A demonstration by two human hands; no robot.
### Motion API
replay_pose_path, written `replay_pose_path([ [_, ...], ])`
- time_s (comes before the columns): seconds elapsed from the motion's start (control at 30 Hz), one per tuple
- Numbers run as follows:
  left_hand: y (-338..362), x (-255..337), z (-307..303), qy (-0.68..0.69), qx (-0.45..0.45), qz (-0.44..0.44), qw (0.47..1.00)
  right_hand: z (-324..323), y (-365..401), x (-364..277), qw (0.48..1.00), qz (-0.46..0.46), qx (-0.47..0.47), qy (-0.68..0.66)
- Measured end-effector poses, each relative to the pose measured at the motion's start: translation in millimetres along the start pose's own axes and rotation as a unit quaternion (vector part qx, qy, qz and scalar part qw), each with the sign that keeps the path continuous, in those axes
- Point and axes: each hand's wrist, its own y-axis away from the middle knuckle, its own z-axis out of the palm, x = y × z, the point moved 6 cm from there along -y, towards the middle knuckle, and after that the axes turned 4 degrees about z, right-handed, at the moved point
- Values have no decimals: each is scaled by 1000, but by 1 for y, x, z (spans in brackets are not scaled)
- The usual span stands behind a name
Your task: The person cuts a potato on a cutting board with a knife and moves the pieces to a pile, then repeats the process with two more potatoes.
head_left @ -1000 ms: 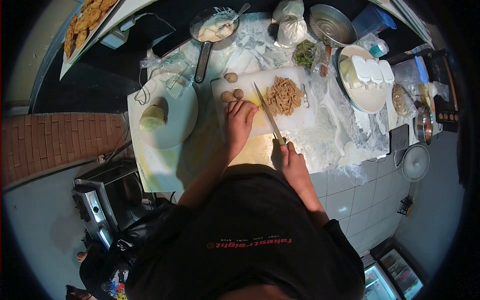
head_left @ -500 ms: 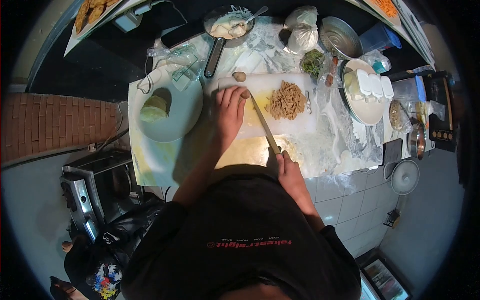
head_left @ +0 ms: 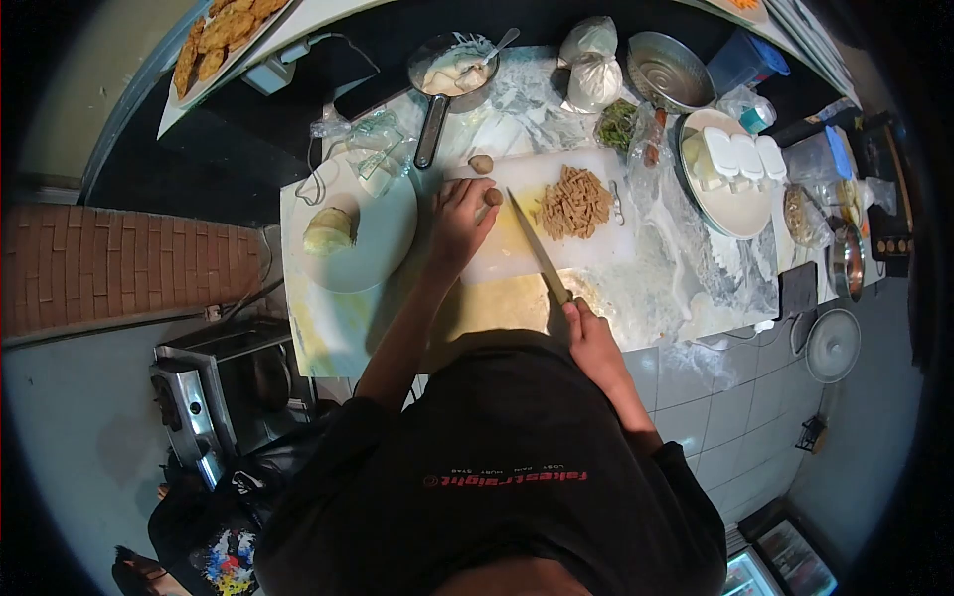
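Note:
My left hand (head_left: pixel 459 223) rests on the white cutting board (head_left: pixel 487 260) with its fingers closed on a small round brown piece of food (head_left: pixel 493 197), whose exact kind I cannot make out. In my right hand (head_left: pixel 588 333) is a long knife (head_left: pixel 538 245), gripped by the handle. Its blade points away from me across the board, slightly apart from the brown piece. Brown strips (head_left: pixel 576 204) lie heaped to the right of the blade. Another small brown lump (head_left: pixel 481 164) sits near the board's far edge.
At left, a large pale plate (head_left: pixel 383 253) holds a piece of cabbage (head_left: pixel 327 231). A pan of white batter (head_left: pixel 453 84) with a spoon stands behind the board. Farther right are tied plastic bags (head_left: pixel 596 79), green leaves (head_left: pixel 618 125), a metal bowl (head_left: pixel 671 70) and a plate with white containers (head_left: pixel 737 223).
The whole view has shifted slightly to the right and down. The knife blade now stands a little farther from the brown piece, and more of that piece shows.

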Motion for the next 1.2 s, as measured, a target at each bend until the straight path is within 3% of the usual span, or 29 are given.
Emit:
replay_pose_path([
  [0.33, 48, 28, 4, -23, -34, 51, 998, 14, -20, 17, 999, -27, 21, -21],
  [0.4, 54, 18, 2, -9, -1, -3, 1000, 12, -16, 4, 998, -47, -5, -33],
  [0.53, 62, 22, -9, -17, 18, 1, 1000, 19, -14, 8, 999, -46, -20, -11],
  [0.7, 63, 14, 2, 56, 56, -33, 996, 15, -5, 1, 997, -70, 34, -12],
  [0.9, 54, 23, 11, 153, 39, -83, 984, 20, -5, 3, 995, -82, 46, 10],
  [1.2, 54, 24, 11, 161, 48, -72, 983, 21, -5, -1, 997, -55, 40, 34],
])
